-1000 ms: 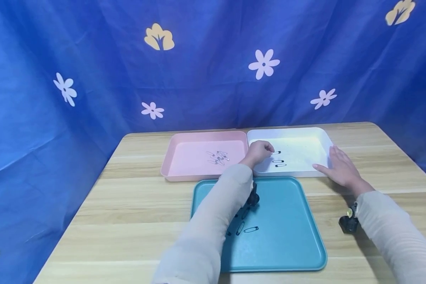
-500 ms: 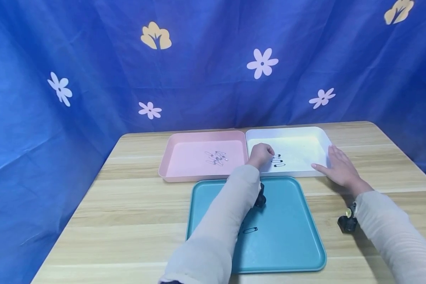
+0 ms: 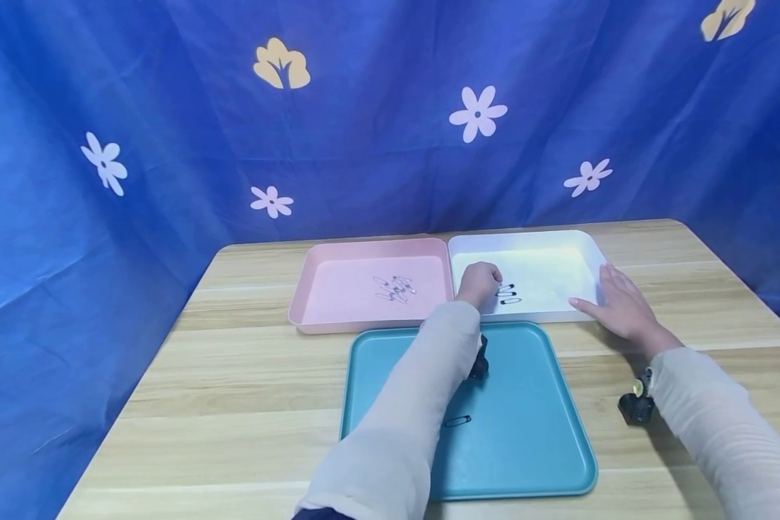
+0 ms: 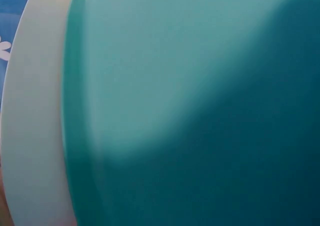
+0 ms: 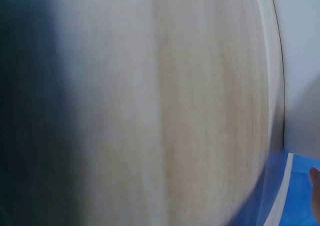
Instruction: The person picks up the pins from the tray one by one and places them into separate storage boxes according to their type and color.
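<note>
A pink tray (image 3: pixel 338 296) sat at the far left of the wooden table (image 3: pixel 234 390), with a small heap of silvery safety pins (image 3: pixel 395 287) near its middle. Just beside it at three o'clock was a white tray (image 3: pixel 559 249), the two rims close or touching. The left hand (image 3: pixel 479 283) reached into the white tray's left part with its fingers curled in together; whether they pinched anything could not be told from the head view. Right beside the knuckles, at three o'clock, lay three black safety pins (image 3: pixel 508 294) on the tray floor. At six o'clock from both trays lay a teal tray (image 3: pixel 546 433), crossed by the left sleeve; one black pin (image 3: pixel 458 420) showed on it at the sleeve's edge. The left wrist view showed only blurred teal tray surface (image 4: pixel 190 111). The right hand (image 3: pixel 617 307) lay flat at the white tray's right front corner, fingers straight and slightly spread, fingertips touching the rim. The right wrist view showed blurred table wood (image 5: pixel 175 111).
</note>
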Available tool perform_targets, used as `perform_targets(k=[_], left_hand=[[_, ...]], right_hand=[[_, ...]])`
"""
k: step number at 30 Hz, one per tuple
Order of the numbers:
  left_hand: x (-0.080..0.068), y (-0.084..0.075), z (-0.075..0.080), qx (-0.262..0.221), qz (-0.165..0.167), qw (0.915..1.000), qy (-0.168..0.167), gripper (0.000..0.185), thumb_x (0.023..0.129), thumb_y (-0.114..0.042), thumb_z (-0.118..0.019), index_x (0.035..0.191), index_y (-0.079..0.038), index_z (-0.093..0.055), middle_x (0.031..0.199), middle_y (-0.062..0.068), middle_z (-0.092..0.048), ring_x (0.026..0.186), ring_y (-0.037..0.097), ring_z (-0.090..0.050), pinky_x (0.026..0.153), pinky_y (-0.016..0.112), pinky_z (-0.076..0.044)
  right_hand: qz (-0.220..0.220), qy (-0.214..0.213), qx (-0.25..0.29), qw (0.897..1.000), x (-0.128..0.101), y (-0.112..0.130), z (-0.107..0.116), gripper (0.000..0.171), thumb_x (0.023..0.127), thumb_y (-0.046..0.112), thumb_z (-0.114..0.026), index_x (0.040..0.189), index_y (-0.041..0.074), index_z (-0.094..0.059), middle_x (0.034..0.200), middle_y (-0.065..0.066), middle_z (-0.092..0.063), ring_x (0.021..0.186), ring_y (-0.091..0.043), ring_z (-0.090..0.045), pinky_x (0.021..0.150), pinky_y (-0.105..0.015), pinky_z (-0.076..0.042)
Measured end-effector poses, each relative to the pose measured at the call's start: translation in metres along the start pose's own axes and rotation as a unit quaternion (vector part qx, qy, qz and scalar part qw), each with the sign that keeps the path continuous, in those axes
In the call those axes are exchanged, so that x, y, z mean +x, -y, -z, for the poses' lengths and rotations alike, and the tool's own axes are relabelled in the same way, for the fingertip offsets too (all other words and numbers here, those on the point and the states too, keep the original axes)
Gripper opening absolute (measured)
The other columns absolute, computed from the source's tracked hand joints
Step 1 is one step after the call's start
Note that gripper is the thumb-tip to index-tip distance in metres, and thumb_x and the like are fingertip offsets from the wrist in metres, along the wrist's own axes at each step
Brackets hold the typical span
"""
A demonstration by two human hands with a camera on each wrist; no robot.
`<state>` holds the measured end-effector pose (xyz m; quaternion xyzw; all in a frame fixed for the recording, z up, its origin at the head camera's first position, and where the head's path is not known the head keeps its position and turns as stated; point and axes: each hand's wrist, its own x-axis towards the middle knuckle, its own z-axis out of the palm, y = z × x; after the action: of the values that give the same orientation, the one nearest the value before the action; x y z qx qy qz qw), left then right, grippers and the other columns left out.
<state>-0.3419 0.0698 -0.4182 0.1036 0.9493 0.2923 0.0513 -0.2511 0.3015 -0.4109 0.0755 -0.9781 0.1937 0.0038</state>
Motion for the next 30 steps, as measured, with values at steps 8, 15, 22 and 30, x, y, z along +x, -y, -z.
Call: perform_targets(k=[8,15,22,30], left_hand=[[-0.032,-0.014,0.034,-0.012,-0.022,0.9997,-0.005,0.012,0.082,-0.008,-0.056,0.086,-0.012,-0.067,0.086,-0.004,-0.062,0.087,0.009,-0.053,0.078,0.017,-0.039],[-0.051,-0.019,0.046,-0.029,-0.082,0.9961,0.014,0.011,0.083,-0.013,-0.057,0.089,-0.008,-0.065,0.085,0.0,-0.062,0.082,0.011,-0.054,0.073,0.016,-0.04],[-0.069,-0.02,0.054,-0.036,-0.113,0.9922,0.037,0.01,0.083,-0.013,-0.057,0.089,-0.008,-0.063,0.082,-0.001,-0.061,0.077,0.008,-0.052,0.068,0.014,-0.04],[-0.088,-0.017,0.072,-0.041,-0.117,0.9907,0.055,0.01,0.082,-0.014,-0.058,0.09,-0.009,-0.063,0.08,-0.004,-0.059,0.075,0.007,-0.051,0.066,0.015,-0.041]], right_hand=[[0.011,0.0,-0.002,1.0,0.002,0.005,0.0,0.093,0.083,0.054,-0.038,0.129,-0.015,0.003,0.135,-0.032,0.005,0.125,-0.041,0.003,0.1,-0.049,0.001],[0.009,0.004,-0.002,1.0,-0.002,0.005,0.001,0.094,0.083,0.055,-0.038,0.128,-0.016,0.003,0.134,-0.033,0.005,0.124,-0.043,0.002,0.099,-0.051,-0.001],[0.009,0.004,0.006,1.0,-0.005,0.003,-0.003,0.095,0.082,0.056,-0.039,0.129,-0.016,0.004,0.134,-0.033,0.004,0.124,-0.043,0.002,0.098,-0.053,-0.002],[0.014,-0.007,0.002,1.0,-0.005,0.003,0.0,0.094,0.083,0.055,-0.038,0.129,-0.016,0.003,0.134,-0.033,0.004,0.124,-0.043,0.001,0.098,-0.053,-0.002]])
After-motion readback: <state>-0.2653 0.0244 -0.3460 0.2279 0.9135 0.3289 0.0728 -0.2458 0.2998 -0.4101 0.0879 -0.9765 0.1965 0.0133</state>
